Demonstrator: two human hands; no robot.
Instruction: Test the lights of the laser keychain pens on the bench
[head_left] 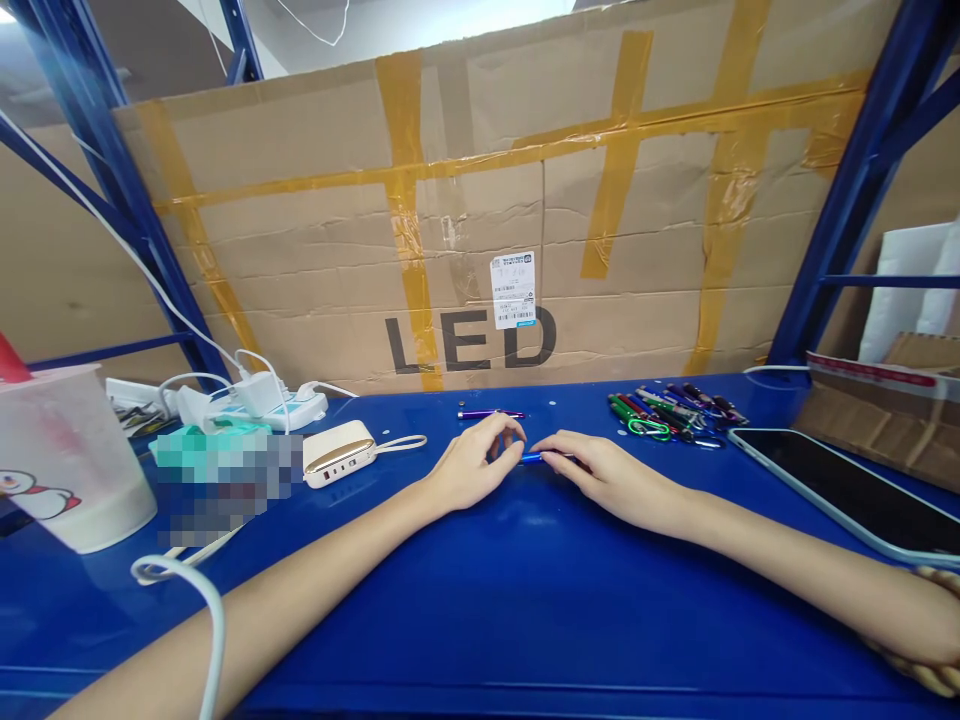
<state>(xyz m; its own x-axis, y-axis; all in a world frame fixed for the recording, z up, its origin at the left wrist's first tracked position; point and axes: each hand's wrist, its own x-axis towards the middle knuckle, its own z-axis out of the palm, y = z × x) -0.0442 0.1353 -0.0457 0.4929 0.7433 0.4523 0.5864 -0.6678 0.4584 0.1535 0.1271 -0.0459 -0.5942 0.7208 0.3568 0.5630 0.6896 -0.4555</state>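
Observation:
A slim blue pen-shaped thing (532, 458) lies level between my two hands, low over the blue tabletop. My right hand (611, 475) pinches it from the right, and its far end is hidden under those fingers. At the other end, the curled thumb and fingers of my left hand (476, 465) close on the tip. Just behind my left hand, a purple pen-shaped thing (491, 414) rests on the table.
Several pen-shaped things (675, 412) lie piled at the back right with a green carabiner (649, 430). A phone (847, 490) is on the right. To the left are a cream power bank (340, 453), a power strip (304, 408) and a plastic cup (75, 450). A cardboard sheet (315, 270) stands behind.

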